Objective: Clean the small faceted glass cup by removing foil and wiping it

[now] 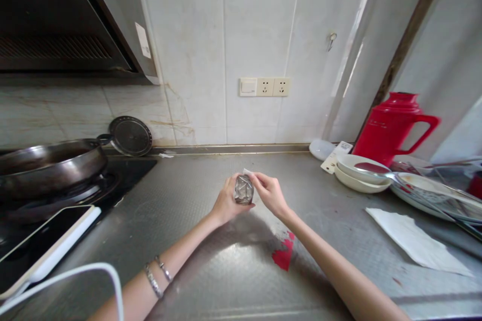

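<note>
My left hand is wrapped around a small clear faceted glass, holding it above the steel counter. My right hand is closed in a pinch at the glass's top right rim, on a small white scrap that I cannot make out. Both hands meet over the middle of the counter. A red spill lies on the counter just below my right forearm. Two bracelets sit on my left wrist.
A dark wok sits on the stove at left, a round lid leaning behind it. A tablet with a white cable lies at lower left. At right are a red thermos jug, stacked white plates, and a white paper towel.
</note>
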Tool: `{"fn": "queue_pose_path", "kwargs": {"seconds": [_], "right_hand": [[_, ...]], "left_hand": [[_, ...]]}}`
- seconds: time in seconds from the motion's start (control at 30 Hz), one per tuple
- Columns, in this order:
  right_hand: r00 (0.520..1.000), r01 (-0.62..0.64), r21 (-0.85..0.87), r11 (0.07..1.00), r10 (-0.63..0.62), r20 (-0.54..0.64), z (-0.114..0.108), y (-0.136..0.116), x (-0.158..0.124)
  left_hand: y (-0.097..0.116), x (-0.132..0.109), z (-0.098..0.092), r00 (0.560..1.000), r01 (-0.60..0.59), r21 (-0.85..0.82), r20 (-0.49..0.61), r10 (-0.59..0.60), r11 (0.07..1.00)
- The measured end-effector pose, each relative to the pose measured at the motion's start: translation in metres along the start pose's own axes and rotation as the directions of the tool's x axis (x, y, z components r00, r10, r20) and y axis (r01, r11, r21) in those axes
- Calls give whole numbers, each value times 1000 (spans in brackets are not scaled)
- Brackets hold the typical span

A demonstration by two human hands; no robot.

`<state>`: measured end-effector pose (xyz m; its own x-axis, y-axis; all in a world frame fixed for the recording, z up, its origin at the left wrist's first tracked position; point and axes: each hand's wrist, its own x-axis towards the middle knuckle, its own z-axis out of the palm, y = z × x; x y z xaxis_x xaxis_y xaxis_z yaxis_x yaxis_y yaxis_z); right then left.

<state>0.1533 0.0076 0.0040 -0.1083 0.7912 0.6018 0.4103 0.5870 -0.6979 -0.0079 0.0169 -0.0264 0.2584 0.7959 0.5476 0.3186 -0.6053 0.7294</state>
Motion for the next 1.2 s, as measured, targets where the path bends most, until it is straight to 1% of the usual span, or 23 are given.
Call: {"fn": "queue_pose_path", "kwargs": {"seconds": [0.1,0.17,0.23,0.3,0.33,0.37,0.4,0.47,0.57,0.63,0.67,0.7,0.77,0.87,0.9,0.93,0.97,1.0,1.03,1.1,1.17,1.2], "right_hand": [[988,153,-170,974,-150,29,-3,-1,-3],[964,265,-227,937,-258,60,-6,-2,-4],[922,387,-234,892,-372,105,-8,-4,-5],[866,498,-212,841,-473,162,-10,-7,-6],[843,536,-195,821,-507,181,-10,-8,-7],[829,555,-178,813,-525,190,-10,-9,-7],[829,555,-161,816,-528,182,-9,-9,-7],[863,503,-133,854,-489,126,-7,-9,-7],[943,334,-105,937,-333,24,-4,-6,-5],[974,224,-101,969,-225,1,-4,-5,-4],[980,198,-101,975,-199,-1,-4,-5,-4],[979,204,-102,974,-205,3,-4,-5,-5],[953,304,-110,946,-303,27,-4,-7,-7],[862,506,-126,854,-493,118,-4,-11,-10],[836,546,-127,828,-528,148,-4,-12,-11],[824,563,-126,817,-543,162,-4,-12,-11],[828,557,-124,822,-537,158,-4,-12,-11],[848,527,-122,841,-512,138,-4,-12,-10],[879,475,-122,871,-465,107,-4,-11,-9],[941,339,-126,932,-335,47,-4,-8,-7],[970,240,-141,961,-241,8,-3,-5,-5],[973,227,-152,962,-230,-4,-2,-3,-4]], "left_hand": [[3,-3,3,999,44,-45,31,-43,998],[4,-4,4,998,64,-60,16,-63,996],[6,-4,4,997,83,-79,1,-83,993],[8,-4,4,995,101,-110,0,-102,989],[8,-3,3,994,108,-125,2,-109,986],[9,-3,3,993,113,-136,5,-114,984],[8,-3,4,993,114,-144,5,-114,983],[7,-3,5,994,109,-157,3,-110,982],[4,-4,8,995,100,-190,5,-101,977],[3,-4,10,994,111,-215,17,-110,970],[4,-5,10,993,116,-223,20,-115,968],[4,-5,10,993,117,-229,18,-116,966],[6,-4,9,995,104,-230,16,-103,968],[8,-3,6,996,82,-225,39,-75,971],[9,-3,6,996,80,-222,47,-71,972],[8,-3,6,996,78,-219,49,-69,973],[7,-3,6,997,75,-216,46,-66,973],[6,-4,7,997,71,-214,43,-64,974],[4,-4,8,997,69,-212,41,-62,975],[1,-6,10,997,68,-213,53,-58,975],[-2,-7,11,996,71,-216,59,-59,974],[-3,-7,12,996,72,-214,58,-61,974]]}}
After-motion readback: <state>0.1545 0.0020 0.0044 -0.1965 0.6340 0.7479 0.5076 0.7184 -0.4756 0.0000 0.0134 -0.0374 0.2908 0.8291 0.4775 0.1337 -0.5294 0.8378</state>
